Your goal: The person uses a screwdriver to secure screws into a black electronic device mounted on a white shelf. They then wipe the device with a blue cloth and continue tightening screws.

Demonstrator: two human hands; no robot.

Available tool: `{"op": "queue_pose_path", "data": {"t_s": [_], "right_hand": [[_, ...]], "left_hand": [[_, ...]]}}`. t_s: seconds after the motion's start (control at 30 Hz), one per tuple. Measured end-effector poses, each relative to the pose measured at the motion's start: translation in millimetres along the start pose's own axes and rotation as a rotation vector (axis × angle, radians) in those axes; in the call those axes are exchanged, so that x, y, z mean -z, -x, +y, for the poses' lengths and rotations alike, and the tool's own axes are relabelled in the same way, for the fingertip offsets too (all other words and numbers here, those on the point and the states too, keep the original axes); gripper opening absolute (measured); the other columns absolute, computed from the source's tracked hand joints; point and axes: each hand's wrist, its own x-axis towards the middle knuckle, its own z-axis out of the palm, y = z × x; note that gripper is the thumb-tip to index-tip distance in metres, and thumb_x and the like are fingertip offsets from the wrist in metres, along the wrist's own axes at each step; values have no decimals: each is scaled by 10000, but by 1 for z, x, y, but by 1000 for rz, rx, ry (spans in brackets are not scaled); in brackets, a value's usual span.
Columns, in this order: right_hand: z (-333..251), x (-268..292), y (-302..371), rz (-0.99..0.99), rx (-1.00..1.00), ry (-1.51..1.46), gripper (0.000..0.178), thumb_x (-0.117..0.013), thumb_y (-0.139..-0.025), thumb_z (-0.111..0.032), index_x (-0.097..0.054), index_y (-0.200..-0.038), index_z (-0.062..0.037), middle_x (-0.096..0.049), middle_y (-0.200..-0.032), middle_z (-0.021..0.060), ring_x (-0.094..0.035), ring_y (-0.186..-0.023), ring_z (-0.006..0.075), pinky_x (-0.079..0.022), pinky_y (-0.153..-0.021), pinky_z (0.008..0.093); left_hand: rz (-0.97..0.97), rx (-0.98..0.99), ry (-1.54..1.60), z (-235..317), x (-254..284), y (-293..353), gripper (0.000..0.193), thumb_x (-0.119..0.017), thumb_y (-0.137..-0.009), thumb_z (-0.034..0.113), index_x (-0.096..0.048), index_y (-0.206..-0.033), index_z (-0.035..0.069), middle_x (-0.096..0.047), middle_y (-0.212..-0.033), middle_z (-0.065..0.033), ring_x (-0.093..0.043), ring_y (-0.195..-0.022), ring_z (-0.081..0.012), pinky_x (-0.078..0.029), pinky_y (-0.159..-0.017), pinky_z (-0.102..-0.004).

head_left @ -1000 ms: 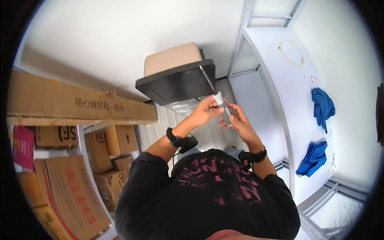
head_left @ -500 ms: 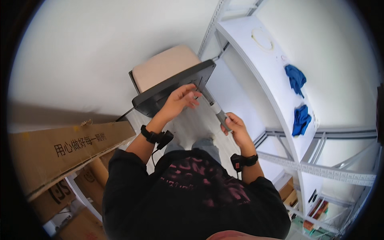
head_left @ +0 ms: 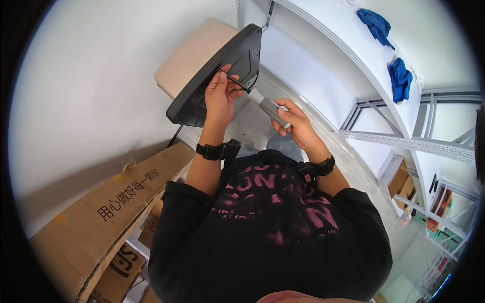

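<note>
My left hand [head_left: 221, 97] is closed, its fingers pinching a thin black cable-like piece [head_left: 236, 82] in front of a black panel [head_left: 204, 83]. The far end of that piece reaches the pale tip of a grey handheld tool [head_left: 272, 111]; whether they are joined I cannot tell. My right hand [head_left: 294, 120] wraps round the tool's grey handle from the right. The panel stands tilted, with a ridged rear face and a thin dark curve by its right side. Behind it sits a beige, cushion-like block [head_left: 194, 53] with rounded corners.
A long cardboard box [head_left: 116, 202] lies along the left, with more cartons [head_left: 118, 270] beneath. Metal-framed white shelving [head_left: 348, 40] curves along the right and holds two blue cloths [head_left: 375, 28]. Pale floor [head_left: 348, 166] shows beside me.
My left hand, loosely open before, has closed on the black piece. The tool has shifted up and left, its tip nearer that hand. The panel appears higher in view.
</note>
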Motion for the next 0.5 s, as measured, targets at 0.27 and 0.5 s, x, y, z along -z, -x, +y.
{"op": "queue_pose_path", "data": {"t_s": [0.27,0.5], "right_hand": [[6,-4,-2,-28,3,-79,342,-461,-970,-286,-487,-1195,-29,-546,-713,57,-443,-570,101,-346,-535,209],[0,-4,-5,-55,-18,-119,356,-428,-981,-310,-472,-1198,-32,-529,-696,63,-436,-555,108,-351,-536,217]], "left_hand": [[21,-16,2,2,3,-1,298,-457,-994,199,-528,-1233,36,-636,-896,-55,-583,-677,-84,-554,-600,-249],[87,-15,-29,2,2,-5,281,-474,-987,202,-563,-1205,49,-649,-887,-45,-579,-678,-74,-529,-588,-228]]}}
